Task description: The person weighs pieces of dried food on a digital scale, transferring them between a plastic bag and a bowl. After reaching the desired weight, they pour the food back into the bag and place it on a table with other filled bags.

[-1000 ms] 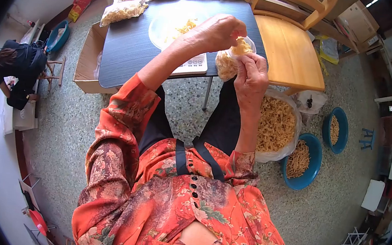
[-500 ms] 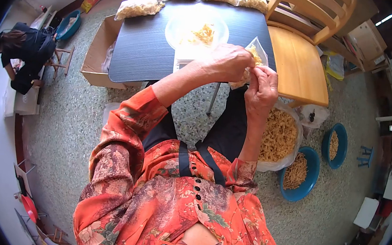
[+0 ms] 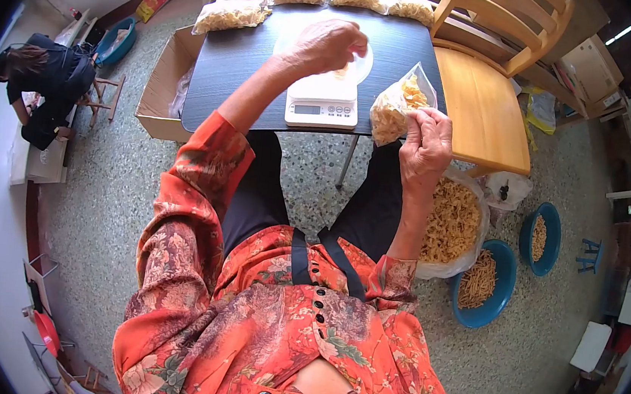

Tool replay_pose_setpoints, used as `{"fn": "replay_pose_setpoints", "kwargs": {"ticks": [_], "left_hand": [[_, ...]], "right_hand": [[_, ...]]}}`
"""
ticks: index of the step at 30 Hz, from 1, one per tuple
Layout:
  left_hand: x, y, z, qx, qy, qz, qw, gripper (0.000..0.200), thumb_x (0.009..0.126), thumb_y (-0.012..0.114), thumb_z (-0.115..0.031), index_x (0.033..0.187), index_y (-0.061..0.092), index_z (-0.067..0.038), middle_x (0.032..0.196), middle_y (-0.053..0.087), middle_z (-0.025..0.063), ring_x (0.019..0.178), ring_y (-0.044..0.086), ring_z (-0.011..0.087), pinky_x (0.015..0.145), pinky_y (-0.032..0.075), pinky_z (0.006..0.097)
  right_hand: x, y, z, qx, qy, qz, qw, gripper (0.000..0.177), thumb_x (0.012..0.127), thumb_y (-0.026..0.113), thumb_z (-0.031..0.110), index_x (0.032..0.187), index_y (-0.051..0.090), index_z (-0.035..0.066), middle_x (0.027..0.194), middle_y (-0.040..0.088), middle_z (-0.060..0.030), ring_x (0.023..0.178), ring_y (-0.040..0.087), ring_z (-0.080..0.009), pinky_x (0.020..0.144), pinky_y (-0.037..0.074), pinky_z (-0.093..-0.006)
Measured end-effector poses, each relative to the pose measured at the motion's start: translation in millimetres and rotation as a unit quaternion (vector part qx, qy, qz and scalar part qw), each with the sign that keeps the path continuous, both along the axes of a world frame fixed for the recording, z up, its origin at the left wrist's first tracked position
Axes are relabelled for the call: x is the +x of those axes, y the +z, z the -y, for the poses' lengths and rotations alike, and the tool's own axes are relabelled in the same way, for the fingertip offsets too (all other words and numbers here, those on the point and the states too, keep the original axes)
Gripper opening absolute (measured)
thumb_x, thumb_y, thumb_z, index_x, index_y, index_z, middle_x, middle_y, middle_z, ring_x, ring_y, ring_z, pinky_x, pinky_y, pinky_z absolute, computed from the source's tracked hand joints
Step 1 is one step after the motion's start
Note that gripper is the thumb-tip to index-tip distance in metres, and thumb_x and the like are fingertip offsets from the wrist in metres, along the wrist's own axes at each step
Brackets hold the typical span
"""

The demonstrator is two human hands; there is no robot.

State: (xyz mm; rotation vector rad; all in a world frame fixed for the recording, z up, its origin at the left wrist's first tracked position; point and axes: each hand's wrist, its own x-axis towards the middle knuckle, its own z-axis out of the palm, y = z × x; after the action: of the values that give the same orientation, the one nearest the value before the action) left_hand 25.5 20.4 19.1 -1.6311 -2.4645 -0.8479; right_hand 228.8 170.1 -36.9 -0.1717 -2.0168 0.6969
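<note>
My right hand point(image 3: 425, 139) pinches the rim of a clear plastic bag point(image 3: 390, 113) partly filled with yellowish, crinkled dried pieces. The bag hangs at the table's front right edge, its pointed mouth upward. My left hand point(image 3: 326, 46) is over a pale round dish point(image 3: 361, 66), fingers curled inward; whatever they hold is hidden. The dish rests on a white digital scale point(image 3: 320, 114) with a small display. A few yellowish pieces show in the dish below my fingers, the rest being covered by my hand.
Several filled bags point(image 3: 230, 15) line the back of the dark table point(image 3: 260, 62). A wooden chair point(image 3: 479, 114) stands right. Below it are a lined tub of dried pieces point(image 3: 450, 221) and blue basins point(image 3: 504, 291). A cardboard box point(image 3: 161, 99) stands left; a person point(image 3: 49, 80) sits farther left.
My left hand has left the bag and moved left and away to the dish, uncovering the scale's display. My right hand still holds the bag.
</note>
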Motion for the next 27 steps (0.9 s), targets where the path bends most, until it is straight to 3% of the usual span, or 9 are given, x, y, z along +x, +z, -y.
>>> {"fn": "replay_pose_setpoints", "kwargs": {"ticks": [2,6,10,16,24,27], "left_hand": [[-8.3,-5.3,5.2,-0.146,0.078,-0.103,0.981,0.030,0.082,0.067,0.001,0.107,0.070,-0.014,0.102,0.065,0.0078,0.099,0.065,0.0269,0.080,0.054,0.0380],[-11.7,-17.1,7.6,-0.199,0.069,-0.127,0.969,0.045,0.081,0.065,0.003,0.120,0.066,-0.019,0.109,0.063,0.0080,0.099,0.065,0.0276,0.084,0.054,0.0398],[-13.1,-28.1,7.3,-0.206,0.059,-0.142,0.966,0.042,0.082,0.064,0.003,0.119,0.066,-0.019,0.108,0.063,0.0083,0.101,0.065,0.0277,0.084,0.054,0.0401],[-23.3,-40.6,12.1,-0.203,0.055,-0.155,0.965,0.029,0.084,0.063,0.000,0.109,0.068,-0.015,0.107,0.064,0.0090,0.100,0.065,0.0285,0.083,0.053,0.0399],[-37.1,-44.7,10.4,-0.267,0.055,-0.146,0.951,0.007,0.076,0.066,0.002,0.079,0.067,-0.004,0.089,0.068,0.0114,0.091,0.067,0.0291,0.080,0.054,0.0387],[-33.0,-31.7,14.0,-0.223,0.059,-0.106,0.967,0.008,0.076,0.065,0.002,0.083,0.068,-0.003,0.090,0.068,0.0124,0.089,0.066,0.0294,0.081,0.053,0.0382]], "right_hand": [[0.1,2.3,1.1,0.004,0.009,-0.002,1.000,0.010,0.083,0.073,0.000,0.092,0.070,0.001,0.096,0.066,-0.0102,0.087,0.066,-0.0248,0.077,0.055,-0.0349],[0.4,1.2,-0.3,0.009,0.005,-0.003,1.000,0.010,0.082,0.073,0.000,0.092,0.070,0.001,0.096,0.066,-0.0101,0.087,0.066,-0.0247,0.077,0.055,-0.0347],[1.8,0.3,-2.3,0.020,0.004,0.006,1.000,0.011,0.083,0.072,0.000,0.093,0.070,0.001,0.096,0.064,-0.0106,0.086,0.066,-0.0260,0.077,0.057,-0.0355],[0.2,2.0,-0.3,0.008,0.007,0.003,1.000,0.010,0.083,0.073,0.000,0.092,0.070,0.001,0.095,0.066,-0.0099,0.086,0.066,-0.0244,0.076,0.055,-0.0344],[-0.9,2.4,1.1,0.005,0.009,0.007,1.000,0.010,0.083,0.073,0.001,0.092,0.071,0.001,0.094,0.066,-0.0099,0.086,0.065,-0.0242,0.077,0.055,-0.0343],[-1.0,1.6,-0.7,0.012,0.009,0.002,1.000,0.010,0.083,0.073,0.002,0.092,0.071,0.001,0.094,0.066,-0.0100,0.086,0.065,-0.0240,0.077,0.055,-0.0341]]}}
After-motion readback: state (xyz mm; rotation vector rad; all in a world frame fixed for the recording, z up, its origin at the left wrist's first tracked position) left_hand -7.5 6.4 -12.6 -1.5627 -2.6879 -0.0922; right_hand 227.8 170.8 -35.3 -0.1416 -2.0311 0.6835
